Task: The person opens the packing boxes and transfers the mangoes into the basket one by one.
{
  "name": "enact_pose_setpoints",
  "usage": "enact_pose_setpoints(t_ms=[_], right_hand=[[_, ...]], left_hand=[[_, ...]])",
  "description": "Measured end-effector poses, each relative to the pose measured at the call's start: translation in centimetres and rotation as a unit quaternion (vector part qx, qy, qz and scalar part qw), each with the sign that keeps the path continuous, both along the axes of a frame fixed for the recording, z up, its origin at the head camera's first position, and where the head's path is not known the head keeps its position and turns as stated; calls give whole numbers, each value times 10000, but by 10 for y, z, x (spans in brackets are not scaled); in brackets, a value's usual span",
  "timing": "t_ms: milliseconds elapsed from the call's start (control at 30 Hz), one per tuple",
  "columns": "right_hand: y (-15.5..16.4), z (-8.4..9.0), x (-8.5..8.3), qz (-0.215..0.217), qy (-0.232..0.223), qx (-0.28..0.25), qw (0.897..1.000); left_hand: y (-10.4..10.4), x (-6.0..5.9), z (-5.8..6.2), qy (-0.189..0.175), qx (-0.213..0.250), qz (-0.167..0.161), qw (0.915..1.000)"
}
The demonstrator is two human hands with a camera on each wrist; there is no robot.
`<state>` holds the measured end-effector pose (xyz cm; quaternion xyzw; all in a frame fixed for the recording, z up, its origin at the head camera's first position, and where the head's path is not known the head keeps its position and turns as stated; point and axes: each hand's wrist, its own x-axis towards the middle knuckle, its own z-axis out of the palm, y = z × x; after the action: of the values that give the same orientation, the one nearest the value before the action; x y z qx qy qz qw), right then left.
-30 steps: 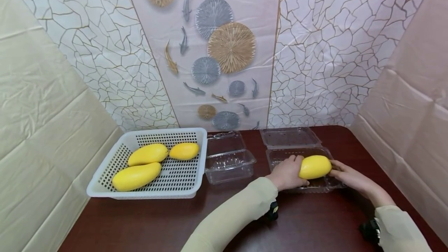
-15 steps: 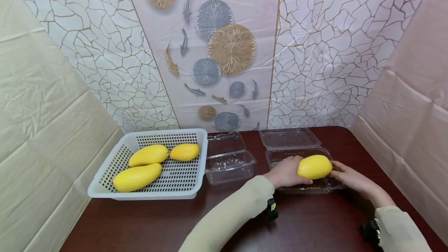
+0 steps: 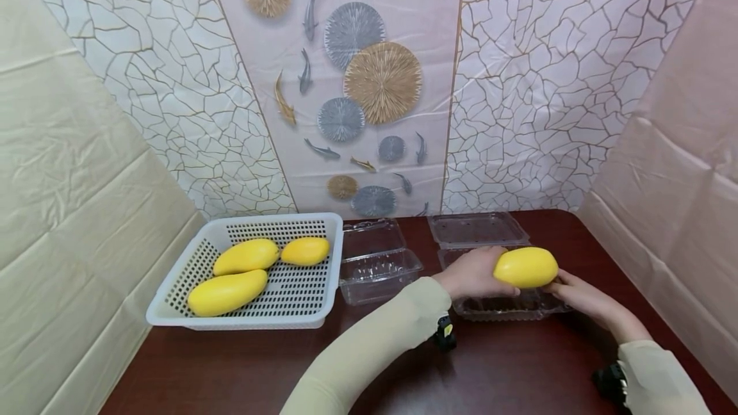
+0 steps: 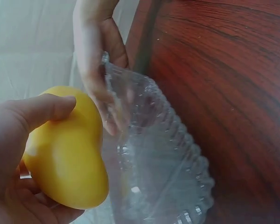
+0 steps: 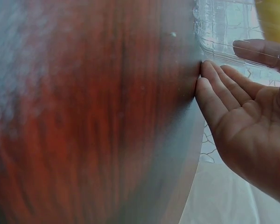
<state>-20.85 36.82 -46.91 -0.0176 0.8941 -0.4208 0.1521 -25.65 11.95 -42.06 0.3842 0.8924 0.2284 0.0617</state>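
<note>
My left hand [image 3: 475, 272] grips a yellow mango [image 3: 527, 268] above an open clear plastic clamshell container [image 3: 498, 307] at the right of the table. In the left wrist view the thumb lies over the top of the mango and the fingers curl beneath it. My right hand [image 3: 585, 300] holds the right end of that container. In the right wrist view its thumb [image 5: 257, 50] shows through the clear wall, while the other fingers [image 5: 212, 100] stay outside with their tips at the tabletop. The mango hides part of the container in the head view.
A white perforated basket [image 3: 242, 324] at the left holds three yellow mangoes. Beside it stands a second open clear container [image 3: 377, 287]. The open lid [image 3: 478, 229] of the right container lies towards the back wall. Fabric walls [image 3: 663, 165] border the table.
My left hand has lifted the mango slightly up and to the right, off its lower position over the container. The right hand stays almost still at the container's end.
</note>
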Motion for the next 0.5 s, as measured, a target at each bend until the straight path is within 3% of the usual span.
enact_pose_setpoints(t_ms=[500], right_hand=[[-1,-3,-5,194,-10,-67,9998]], left_hand=[[-31,-9,25,369,-345,-5,9987]])
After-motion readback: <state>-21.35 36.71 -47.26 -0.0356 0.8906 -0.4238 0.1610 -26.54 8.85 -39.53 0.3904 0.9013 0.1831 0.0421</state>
